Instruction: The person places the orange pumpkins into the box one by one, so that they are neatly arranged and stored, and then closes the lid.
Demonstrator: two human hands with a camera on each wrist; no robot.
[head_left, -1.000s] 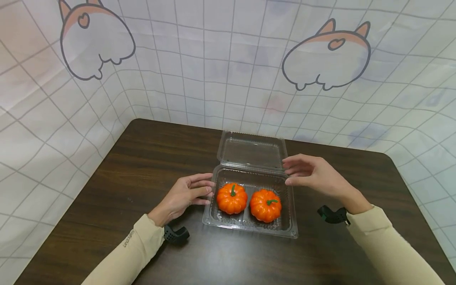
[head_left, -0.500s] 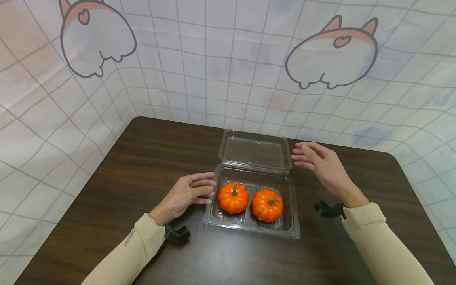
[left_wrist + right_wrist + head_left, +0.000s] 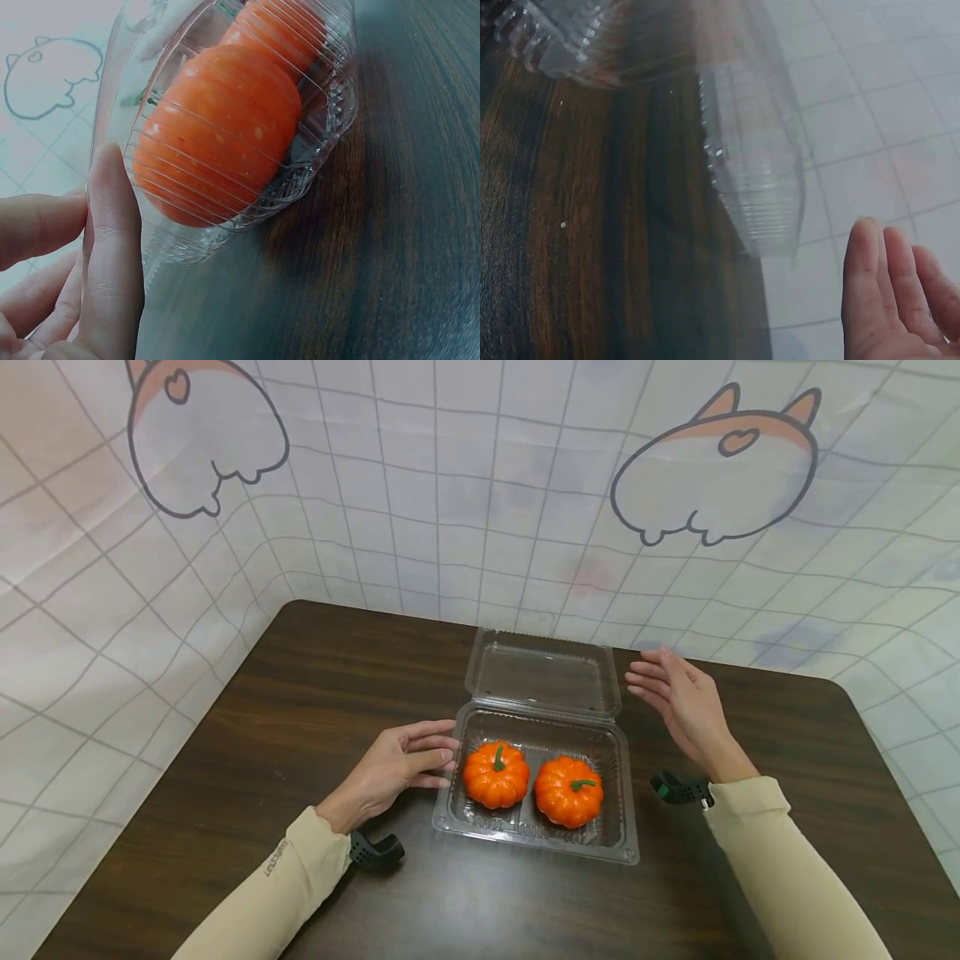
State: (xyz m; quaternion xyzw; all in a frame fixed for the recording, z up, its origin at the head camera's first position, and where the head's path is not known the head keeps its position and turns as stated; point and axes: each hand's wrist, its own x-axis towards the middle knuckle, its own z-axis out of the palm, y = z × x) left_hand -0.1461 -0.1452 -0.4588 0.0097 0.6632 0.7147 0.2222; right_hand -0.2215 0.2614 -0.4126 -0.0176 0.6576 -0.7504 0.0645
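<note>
A clear plastic clamshell container [image 3: 536, 845] lies with its lid [image 3: 543, 677] folded back on the dark table. Inside the base are two small orange pumpkins, the left one [image 3: 497, 781] and the right one [image 3: 568, 797], each with a green stem. My left hand [image 3: 390, 768] rests its extended fingers along the base's left rim. In the left wrist view its fingers [image 3: 112, 247] are right at the rim, beside a pumpkin [image 3: 217, 135] seen through the ribbed wall. My right hand [image 3: 686, 706] is just right of the lid, fingers extended, holding nothing.
Behind the wooden table [image 3: 360, 668] and along its sides hangs a white grid-patterned cloth [image 3: 450, 485] with cartoon animal prints. The lid's far edge lies close to the cloth. Dark bands are on both wrists.
My right hand has moved away from the right side of the container, back and to the right, beside the lid. The left hand stays at the rim; the view has shifted slightly.
</note>
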